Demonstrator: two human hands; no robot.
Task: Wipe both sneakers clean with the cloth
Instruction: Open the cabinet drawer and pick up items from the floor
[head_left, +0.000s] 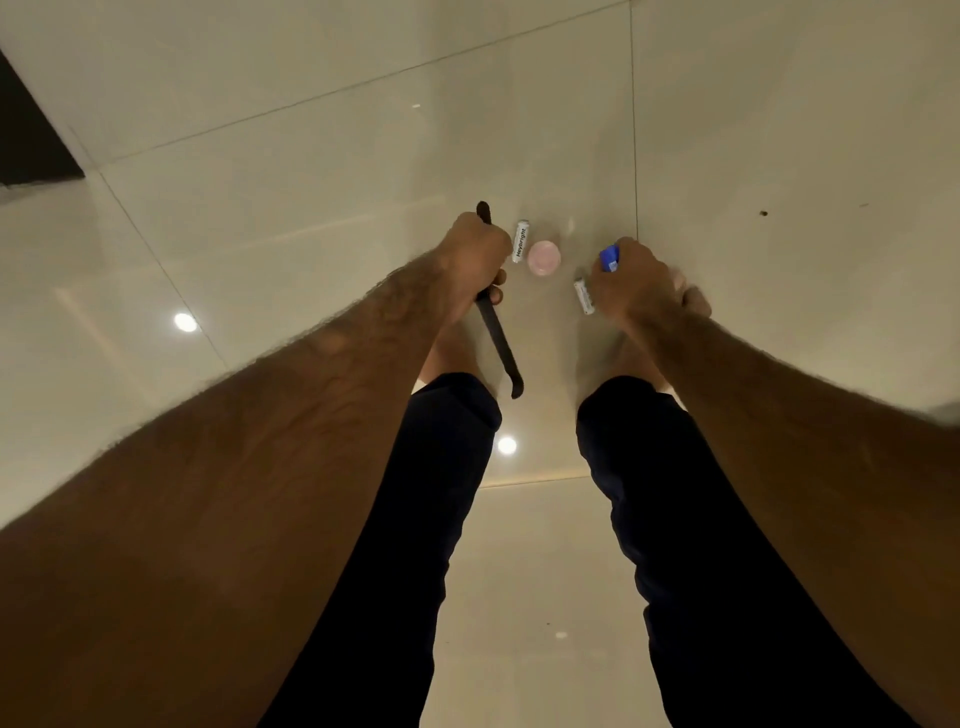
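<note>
Head view: left hand (475, 260) fingers clenched round dark stick (500, 340); right hand (635, 283) fingers curled round blue item (609, 257).

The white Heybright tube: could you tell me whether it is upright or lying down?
Lying down: the Heybright tube rests lengthwise on the floor, its printed label facing up.

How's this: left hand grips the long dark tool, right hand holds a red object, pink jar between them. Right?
No: the head view shows the right hand holding a blue object, not red. The left hand does grip the long dark tool, and the pink jar lies between them.
</note>
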